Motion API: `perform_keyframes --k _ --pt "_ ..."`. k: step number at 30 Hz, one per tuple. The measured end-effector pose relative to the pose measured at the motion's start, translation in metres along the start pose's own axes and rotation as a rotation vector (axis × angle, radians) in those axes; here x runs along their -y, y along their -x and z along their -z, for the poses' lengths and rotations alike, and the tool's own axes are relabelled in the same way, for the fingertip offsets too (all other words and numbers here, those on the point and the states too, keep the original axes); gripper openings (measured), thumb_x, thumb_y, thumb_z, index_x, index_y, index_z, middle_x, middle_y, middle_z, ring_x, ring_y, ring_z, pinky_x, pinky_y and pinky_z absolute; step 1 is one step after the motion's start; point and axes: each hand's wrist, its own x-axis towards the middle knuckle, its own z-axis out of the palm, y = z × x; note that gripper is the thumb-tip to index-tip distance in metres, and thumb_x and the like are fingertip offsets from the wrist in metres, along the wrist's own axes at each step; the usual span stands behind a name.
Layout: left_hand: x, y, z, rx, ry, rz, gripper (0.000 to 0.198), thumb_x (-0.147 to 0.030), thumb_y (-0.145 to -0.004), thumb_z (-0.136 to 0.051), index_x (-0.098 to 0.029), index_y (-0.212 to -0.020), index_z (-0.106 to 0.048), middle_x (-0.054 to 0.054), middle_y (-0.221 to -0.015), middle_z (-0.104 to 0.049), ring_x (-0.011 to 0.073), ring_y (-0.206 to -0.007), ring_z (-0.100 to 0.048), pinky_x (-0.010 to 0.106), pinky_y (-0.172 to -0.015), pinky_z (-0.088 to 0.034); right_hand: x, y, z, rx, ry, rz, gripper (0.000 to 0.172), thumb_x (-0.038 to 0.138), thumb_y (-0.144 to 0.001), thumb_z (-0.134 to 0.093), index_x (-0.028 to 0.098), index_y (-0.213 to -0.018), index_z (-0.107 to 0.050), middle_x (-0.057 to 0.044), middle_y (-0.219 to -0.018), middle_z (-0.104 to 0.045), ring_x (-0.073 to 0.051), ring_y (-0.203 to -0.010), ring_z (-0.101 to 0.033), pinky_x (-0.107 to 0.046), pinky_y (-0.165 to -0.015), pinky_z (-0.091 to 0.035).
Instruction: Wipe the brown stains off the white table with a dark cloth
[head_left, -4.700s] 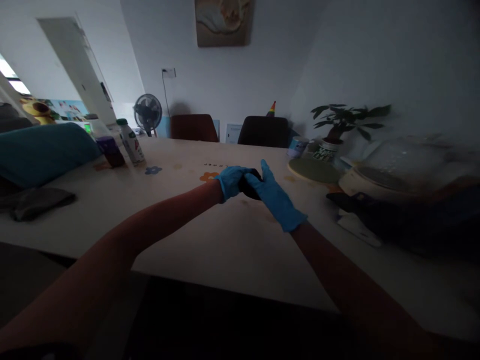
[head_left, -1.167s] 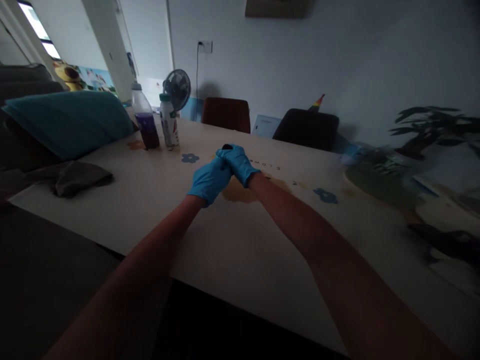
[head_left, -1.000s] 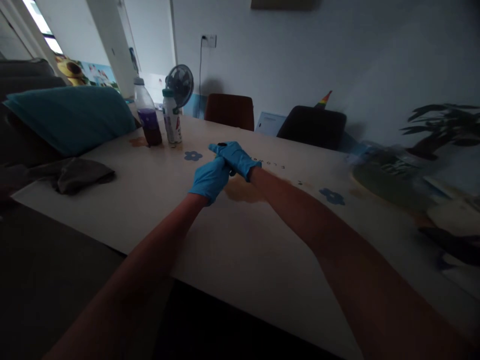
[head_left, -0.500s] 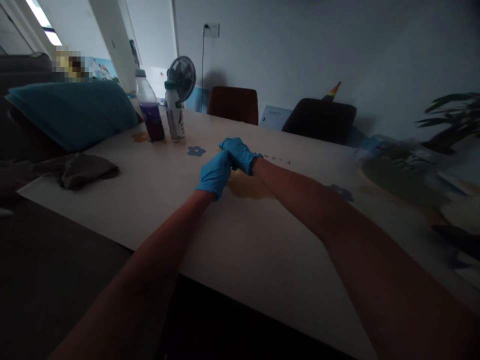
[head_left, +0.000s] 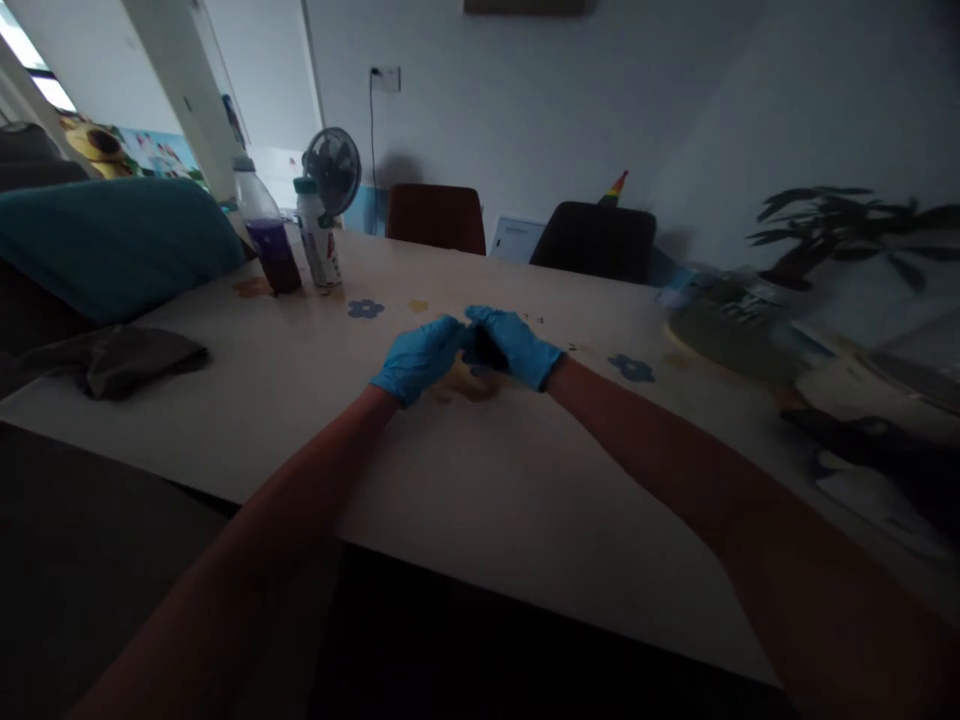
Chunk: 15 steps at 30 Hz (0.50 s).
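My left hand (head_left: 420,358) wears a blue disposable glove. Its fingers are pressed together, their tips meeting those of the other hand. In a matching blue glove, my right hand (head_left: 519,345) is curled, with a small dark patch (head_left: 490,346) beneath its fingers. Whether that patch is a black object or deep shadow I cannot make out. Both hands are over the white table (head_left: 480,480), which has flowers printed on it. A yellowish print (head_left: 465,382) shows just below the fingers.
At the back left stand a bottle of purple liquid (head_left: 268,240), a white bottle with a green cap (head_left: 318,235) and a fan (head_left: 334,170). A dark cloth (head_left: 120,360) lies on the left. To the right are a green mat (head_left: 720,340), a plant (head_left: 810,230) and a pale pot (head_left: 877,390).
My hands, one overlapping the other before, have drawn slightly apart, and a dark patch now shows under the right fingers. The camera view has turned a little to the right.
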Motion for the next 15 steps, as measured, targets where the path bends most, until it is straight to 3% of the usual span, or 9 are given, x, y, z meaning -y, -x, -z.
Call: perform_keyframes --k 5,9,15 --pt "-0.013 0.0 0.018 0.016 -0.018 0.211 0.02 -0.033 -0.124 -0.059 -0.023 -0.116 -0.074 0.009 -0.1 -0.081 0.0269 -0.101 -0.077 0.035 -0.098 -0.054 0.029 0.021 0.048 -0.044 -0.16 0.194 0.027 0.023 -0.116 -0.079 0.024 -0.09 -0.073 -0.005 -0.089 -0.082 -0.021 -0.085 -0.08 -0.036 -0.086 -0.076" --pt "-0.023 0.002 0.024 0.016 0.0 0.222 0.019 -0.031 -0.121 -0.058 -0.024 -0.111 -0.074 0.009 -0.103 -0.082 0.0268 -0.105 -0.077 0.035 -0.1 -0.054 0.049 0.042 0.08 -0.076 -0.268 0.346 0.02 0.028 -0.117 -0.073 0.026 -0.099 -0.079 -0.005 -0.095 -0.086 -0.022 -0.094 -0.084 -0.034 -0.082 -0.078" --pt "-0.04 0.002 0.032 0.014 0.281 0.396 0.026 -0.03 -0.124 -0.052 -0.023 -0.102 -0.064 0.006 -0.099 -0.078 0.0202 -0.088 -0.07 0.033 -0.092 -0.054 0.06 0.072 0.097 -0.121 -0.191 0.416 0.018 0.034 -0.114 -0.077 0.027 -0.098 -0.082 -0.007 -0.105 -0.089 -0.026 -0.107 -0.086 -0.04 -0.093 -0.079"
